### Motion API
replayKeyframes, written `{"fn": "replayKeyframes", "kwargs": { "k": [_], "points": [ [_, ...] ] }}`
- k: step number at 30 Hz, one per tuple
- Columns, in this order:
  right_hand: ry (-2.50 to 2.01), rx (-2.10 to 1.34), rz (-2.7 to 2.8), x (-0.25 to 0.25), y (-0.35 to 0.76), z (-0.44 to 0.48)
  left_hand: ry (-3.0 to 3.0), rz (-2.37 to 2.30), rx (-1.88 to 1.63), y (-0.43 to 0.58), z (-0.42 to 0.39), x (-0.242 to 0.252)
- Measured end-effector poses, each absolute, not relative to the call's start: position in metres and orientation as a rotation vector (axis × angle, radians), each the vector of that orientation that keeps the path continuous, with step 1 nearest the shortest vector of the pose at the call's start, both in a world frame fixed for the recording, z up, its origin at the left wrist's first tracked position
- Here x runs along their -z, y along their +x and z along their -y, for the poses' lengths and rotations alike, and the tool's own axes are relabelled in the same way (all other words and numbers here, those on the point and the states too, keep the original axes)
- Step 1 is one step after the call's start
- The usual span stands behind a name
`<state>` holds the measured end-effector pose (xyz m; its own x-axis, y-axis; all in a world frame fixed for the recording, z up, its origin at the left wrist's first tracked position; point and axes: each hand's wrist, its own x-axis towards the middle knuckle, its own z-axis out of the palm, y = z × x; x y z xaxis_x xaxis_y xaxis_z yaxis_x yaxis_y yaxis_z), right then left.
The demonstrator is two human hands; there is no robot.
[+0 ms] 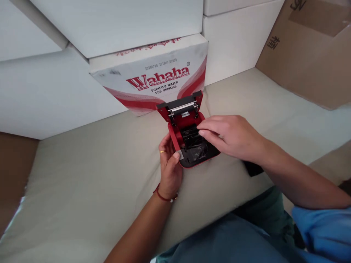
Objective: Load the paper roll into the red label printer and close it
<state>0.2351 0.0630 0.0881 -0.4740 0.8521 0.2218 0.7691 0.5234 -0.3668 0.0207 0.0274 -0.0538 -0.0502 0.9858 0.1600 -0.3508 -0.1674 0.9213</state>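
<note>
A small red and black label printer (177, 138) sits on the pale table surface with its lid (181, 106) raised, showing a roller inside. Shiny black plastic wrapping (192, 138) fills its compartment and spreads over the front edge. My left hand (169, 157) grips the printer's left side, the thumb on a small grey patch at the front corner and the fingers curled beneath. Over the compartment's right side is my right hand (227, 135), thumb and forefinger pinched close together by the wrapping. What lies between those fingertips is too small to make out.
Behind the printer stands a Wahaha water carton (161, 76), against stacked white boxes (230, 47). A brown cardboard box (309, 58) is at the back right, another brown surface (16, 168) at the left edge. A black flat object (251, 168) lies partly under my right forearm.
</note>
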Motion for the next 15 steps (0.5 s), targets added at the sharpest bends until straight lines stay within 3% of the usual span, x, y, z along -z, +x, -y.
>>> {"fn": "replayKeyframes", "kwargs": {
  "k": [5, 11, 15],
  "points": [
    [-1.644, -0.247, 2.703, -0.099, 0.186, -0.103, 1.038, -0.88, -1.49, 0.02, -0.027, 0.054],
    [-1.582, -0.243, 2.693, -0.071, 0.168, -0.123, 0.973, -0.826, -1.505, 0.021, -0.027, 0.053],
    [-1.532, -0.114, 2.753, -0.087, 0.179, -0.108, 1.02, -0.841, -1.505, 0.021, -0.028, 0.054]
  ]
}}
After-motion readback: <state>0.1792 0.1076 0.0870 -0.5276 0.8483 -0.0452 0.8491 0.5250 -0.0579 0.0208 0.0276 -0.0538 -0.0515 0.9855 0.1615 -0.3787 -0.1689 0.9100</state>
